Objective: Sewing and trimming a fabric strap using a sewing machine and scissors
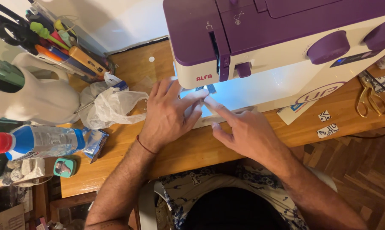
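Left hand [169, 114] lies flat, fingers spread, steadying work on the sewing machine [281, 47] bed; right hand [239, 130] extends 1 index fingertip under the lit needle area, other fingers curled

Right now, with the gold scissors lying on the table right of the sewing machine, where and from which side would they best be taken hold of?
Probably by the looped handles of the gold scissors, coming from the near table edge on the person's right. The loops point toward that edge and lie bare on the wooden table, while the blade end runs up beside the sewing machine and a dark cable. The right hand is nearer.
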